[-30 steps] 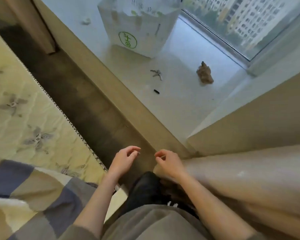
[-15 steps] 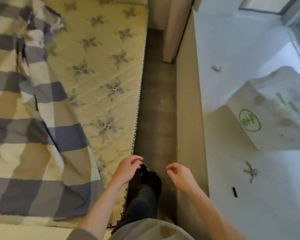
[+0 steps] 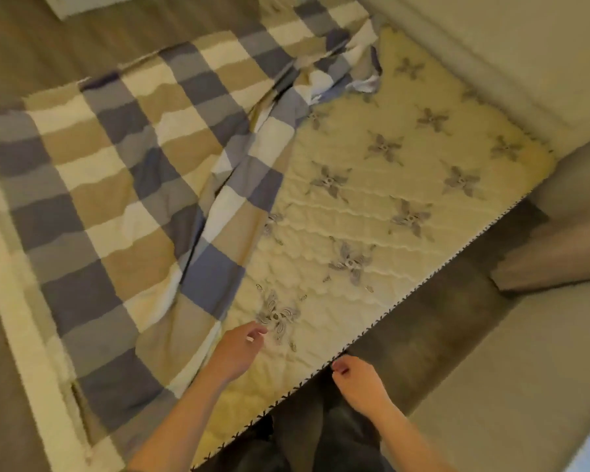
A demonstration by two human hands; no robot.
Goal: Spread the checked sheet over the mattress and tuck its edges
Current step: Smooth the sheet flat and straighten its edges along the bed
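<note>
The checked sheet (image 3: pixel 123 185), in blue, tan and cream squares, covers the left part of the mattress (image 3: pixel 382 199) and lies bunched in folds along its right edge. The cream quilted mattress with grey flower motifs is bare on the right side. My left hand (image 3: pixel 237 352) hovers over the mattress just right of the sheet's near edge, fingers loosely curled and holding nothing. My right hand (image 3: pixel 358 383) hangs beside the mattress's stitched edge over the floor, fingers loosely curled, empty.
A narrow strip of dark floor (image 3: pixel 433 335) runs between the mattress and a beige ledge (image 3: pixel 511 390) on the right. A beige wall (image 3: pixel 491 46) stands behind the mattress head. My dark-trousered legs (image 3: pixel 321 437) stand in the strip.
My view has swung left from the window ledge to the bed. Both hands stay empty; the left one has come over the mattress near the sheet's edge.
</note>
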